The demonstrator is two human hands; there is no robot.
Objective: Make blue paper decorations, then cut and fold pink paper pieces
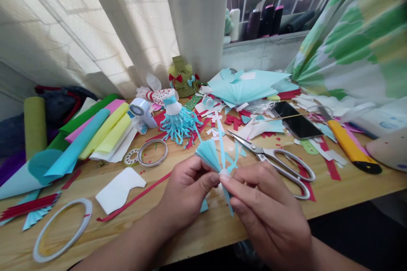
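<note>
Pinching: left hand (187,186) and right hand (263,203) nip paper fan (208,154) between them at its base.
Material: pale blue paper, crisp pleats, thin trailing strips.
Beyond right hand: steel scissors (270,156) on wooden desk (104,237).

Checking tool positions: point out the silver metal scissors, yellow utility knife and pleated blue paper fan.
Silver metal scissors (259,152): head view, pivot.
Yellow utility knife (346,142): head view, handle middle.
Pleated blue paper fan (208,154): head view, pleats.

No readable text, labels, brands or numbers on anything.
</note>
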